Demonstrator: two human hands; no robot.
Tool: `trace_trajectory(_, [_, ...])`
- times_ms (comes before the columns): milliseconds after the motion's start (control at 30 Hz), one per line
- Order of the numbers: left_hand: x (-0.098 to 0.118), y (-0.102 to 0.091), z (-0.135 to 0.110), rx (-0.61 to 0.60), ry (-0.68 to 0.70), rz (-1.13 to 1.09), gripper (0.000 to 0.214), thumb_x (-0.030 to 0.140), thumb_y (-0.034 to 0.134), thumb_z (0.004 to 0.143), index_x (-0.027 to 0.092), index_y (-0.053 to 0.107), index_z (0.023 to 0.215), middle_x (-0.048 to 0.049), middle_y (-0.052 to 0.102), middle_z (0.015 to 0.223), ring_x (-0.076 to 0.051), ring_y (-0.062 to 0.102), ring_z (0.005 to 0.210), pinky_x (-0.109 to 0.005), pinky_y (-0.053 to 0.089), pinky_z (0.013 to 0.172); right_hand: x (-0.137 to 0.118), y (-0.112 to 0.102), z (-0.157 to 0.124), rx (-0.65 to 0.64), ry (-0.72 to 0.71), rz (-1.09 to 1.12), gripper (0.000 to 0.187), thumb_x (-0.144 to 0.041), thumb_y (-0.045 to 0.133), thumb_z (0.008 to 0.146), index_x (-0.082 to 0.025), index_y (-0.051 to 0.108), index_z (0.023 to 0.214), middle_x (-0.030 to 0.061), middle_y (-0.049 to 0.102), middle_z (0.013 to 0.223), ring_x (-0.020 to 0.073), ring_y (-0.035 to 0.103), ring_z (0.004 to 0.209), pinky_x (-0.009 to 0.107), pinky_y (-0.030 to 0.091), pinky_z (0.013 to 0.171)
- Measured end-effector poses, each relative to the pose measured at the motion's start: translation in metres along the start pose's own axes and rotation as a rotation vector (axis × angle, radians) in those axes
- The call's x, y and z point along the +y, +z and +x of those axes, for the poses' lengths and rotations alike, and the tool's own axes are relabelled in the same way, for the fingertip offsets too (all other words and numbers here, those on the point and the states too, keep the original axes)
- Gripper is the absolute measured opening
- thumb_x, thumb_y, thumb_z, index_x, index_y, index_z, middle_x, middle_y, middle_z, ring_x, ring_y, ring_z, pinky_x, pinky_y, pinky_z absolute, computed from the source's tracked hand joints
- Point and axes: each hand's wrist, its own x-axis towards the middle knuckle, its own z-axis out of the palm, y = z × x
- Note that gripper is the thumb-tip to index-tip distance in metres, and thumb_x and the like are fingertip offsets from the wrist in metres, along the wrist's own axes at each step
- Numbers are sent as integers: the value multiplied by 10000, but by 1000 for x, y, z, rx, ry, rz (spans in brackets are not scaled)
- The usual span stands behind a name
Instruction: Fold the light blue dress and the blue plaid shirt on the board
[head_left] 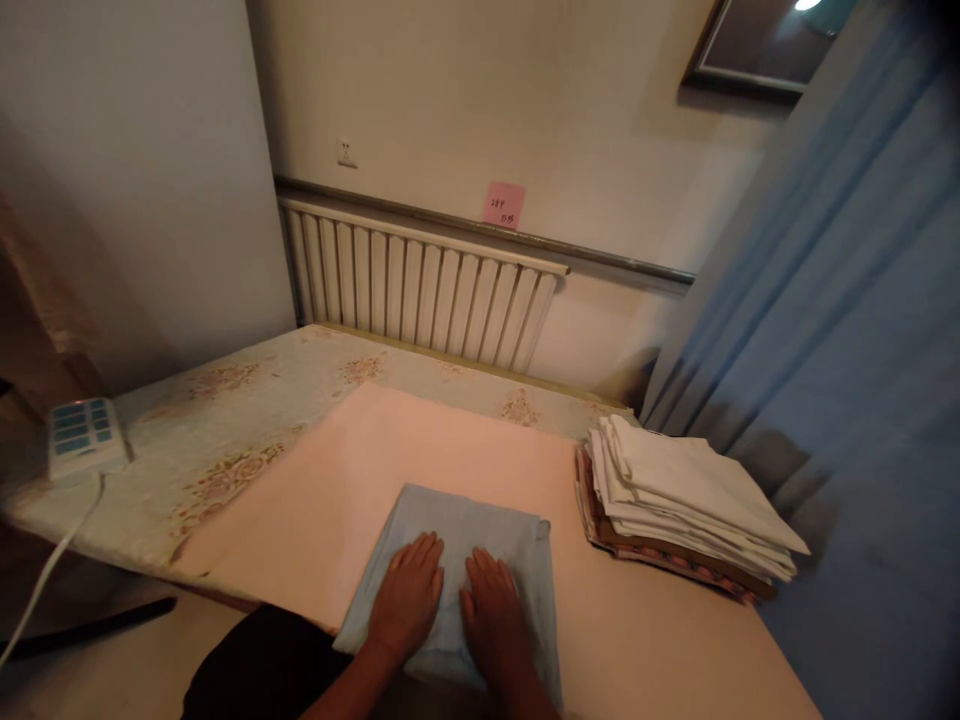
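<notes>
A folded light blue cloth (469, 515) lies near the front edge of the table, on a pale pink sheet. My left hand (409, 595) rests flat on the left part of the cloth, palm down with its fingers stretched forward. On the right part lies my right hand (491, 610), also palm down, its fingers extended and its thumb out to the side. Neither hand grips anything. The near edge of the cloth is partly hidden by my wrists and forearms.
To the right stands a stack of folded cloths (697, 480), white above brown and patterned ones. The pink sheet (330, 490) covers part of the floral tablecloth (300, 360). A power strip (86, 435) sits far left. Behind are a radiator (427, 285) and a blue curtain (847, 300).
</notes>
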Motion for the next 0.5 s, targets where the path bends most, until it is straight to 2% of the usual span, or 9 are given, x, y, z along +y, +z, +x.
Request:
trace_trajectory(233, [-1,2,0,18,14,8,394,263,397,935,201,565,1286,-77,593,1343,-223,499,1277,-427,373,1069,0,-1,1,10,-8,-1,365,-250,483,913,-212,591,1260,79,594,1325,237,524,1259,468,397,1074])
trace_trajectory(500, [-6,9,0,7,18,1,410,263,394,927,206,560,1298,-77,581,1358,-231,494,1284,-440,369,1072,-2,-4,3,-35,30,-9,374,-247,503,903,-227,584,1268,65,580,1345,226,505,1279,464,387,1089])
